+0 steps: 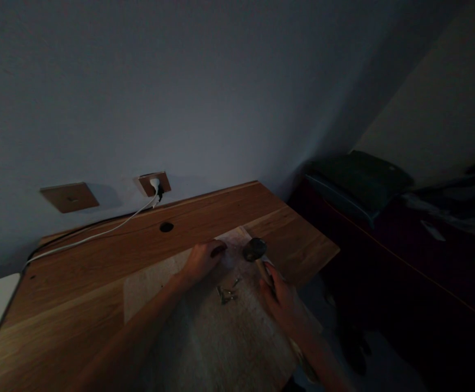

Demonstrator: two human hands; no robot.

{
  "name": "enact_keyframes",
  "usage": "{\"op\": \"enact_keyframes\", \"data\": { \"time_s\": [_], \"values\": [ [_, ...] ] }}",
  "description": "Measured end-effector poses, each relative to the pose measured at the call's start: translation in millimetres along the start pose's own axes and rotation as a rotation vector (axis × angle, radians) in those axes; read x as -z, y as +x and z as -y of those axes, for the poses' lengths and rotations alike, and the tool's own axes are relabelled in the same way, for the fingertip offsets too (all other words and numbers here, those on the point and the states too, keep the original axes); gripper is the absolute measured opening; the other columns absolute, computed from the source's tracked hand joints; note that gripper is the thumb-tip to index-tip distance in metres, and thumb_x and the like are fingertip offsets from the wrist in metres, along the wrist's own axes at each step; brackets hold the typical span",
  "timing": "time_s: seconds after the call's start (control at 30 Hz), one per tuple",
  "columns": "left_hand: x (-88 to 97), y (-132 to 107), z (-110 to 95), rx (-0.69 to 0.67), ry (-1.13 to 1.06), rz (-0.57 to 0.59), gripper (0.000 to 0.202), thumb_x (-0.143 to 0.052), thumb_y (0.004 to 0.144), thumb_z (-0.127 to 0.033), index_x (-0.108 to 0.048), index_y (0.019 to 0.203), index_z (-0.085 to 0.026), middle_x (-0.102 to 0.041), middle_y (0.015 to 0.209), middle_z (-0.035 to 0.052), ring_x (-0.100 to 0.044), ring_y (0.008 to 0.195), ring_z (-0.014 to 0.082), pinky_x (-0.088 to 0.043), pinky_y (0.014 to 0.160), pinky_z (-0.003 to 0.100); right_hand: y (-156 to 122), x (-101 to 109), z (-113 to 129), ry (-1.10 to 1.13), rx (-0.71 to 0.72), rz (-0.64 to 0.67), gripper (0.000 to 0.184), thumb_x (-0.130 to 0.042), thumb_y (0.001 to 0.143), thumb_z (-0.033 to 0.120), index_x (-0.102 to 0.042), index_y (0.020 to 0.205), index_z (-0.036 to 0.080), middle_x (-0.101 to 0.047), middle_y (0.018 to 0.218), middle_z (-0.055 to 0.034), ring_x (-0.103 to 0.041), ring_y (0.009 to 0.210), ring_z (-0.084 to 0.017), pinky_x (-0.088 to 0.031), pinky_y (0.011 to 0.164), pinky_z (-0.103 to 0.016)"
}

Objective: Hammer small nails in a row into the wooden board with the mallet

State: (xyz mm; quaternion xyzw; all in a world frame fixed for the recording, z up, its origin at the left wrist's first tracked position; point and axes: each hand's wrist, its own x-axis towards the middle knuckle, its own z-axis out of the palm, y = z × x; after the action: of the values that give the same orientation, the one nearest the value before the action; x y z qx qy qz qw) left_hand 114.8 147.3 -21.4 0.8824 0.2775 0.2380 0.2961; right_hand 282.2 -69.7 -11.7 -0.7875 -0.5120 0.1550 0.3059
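A pale wooden board (204, 337) lies on a brown wooden desk (98, 272). My right hand (280, 296) is closed round the handle of a hammer (255, 250), whose dark head rests over the board's far corner. My left hand (202, 260) lies on the board near that corner, fingers curled and pressed down; whether it pinches anything is hidden in the dim light. Several small metal nails (227, 294) lie loose on the board between my two hands.
A white cable (98, 234) runs along the desk's back to a wall socket (154, 183). A round cable hole (166, 227) sits in the desk. A second wall plate (69, 197) is at the left. Dark furniture with a cushion (359, 182) stands at the right.
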Motion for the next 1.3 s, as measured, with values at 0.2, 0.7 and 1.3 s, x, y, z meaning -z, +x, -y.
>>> {"op": "enact_keyframes", "data": {
  "time_s": [0.2, 0.7, 1.3],
  "values": [
    [-2.1, -1, -2, -0.074, 0.028, -0.004, 0.024, -0.063, 0.084, -0.011, -0.076, 0.102, -0.021, -0.075, 0.107, 0.0057, -0.071, 0.095, 0.0205, -0.053, 0.088, 0.028, -1, 3, 5, -0.027, -0.013, 0.024, 0.053, -0.037, 0.102, 0.038, -0.044, 0.149, 0.015, -0.07, 0.131, -0.0186, -0.069, 0.118, -0.031, -0.053, 0.098, -0.046],
    [-1.5, -1, -1, 0.003, -0.031, 0.017, 0.039, -0.065, 0.082, -0.008, -0.065, 0.118, -0.022, -0.075, 0.095, 0.003, -0.071, 0.087, 0.0185, -0.051, 0.081, 0.025, 16, 8, 62, -0.013, 0.135, 0.054, 0.051, -0.041, 0.1, 0.031, -0.047, 0.147, 0.011, -0.075, 0.12, -0.0176, -0.073, 0.107, -0.031, -0.056, 0.09, -0.043],
    [0.9, 0, -12, -0.037, -0.02, -0.094, 0.028, -0.07, 0.08, -0.021, -0.061, 0.106, -0.019, -0.066, 0.108, 0.0059, -0.065, 0.084, 0.0172, -0.052, 0.074, 0.027, -5, 7, 35, -0.074, 0.099, -0.014, 0.051, -0.04, 0.101, 0.036, -0.048, 0.148, 0.018, -0.077, 0.114, -0.0138, -0.074, 0.103, -0.03, -0.055, 0.088, -0.042]
  ]
}}
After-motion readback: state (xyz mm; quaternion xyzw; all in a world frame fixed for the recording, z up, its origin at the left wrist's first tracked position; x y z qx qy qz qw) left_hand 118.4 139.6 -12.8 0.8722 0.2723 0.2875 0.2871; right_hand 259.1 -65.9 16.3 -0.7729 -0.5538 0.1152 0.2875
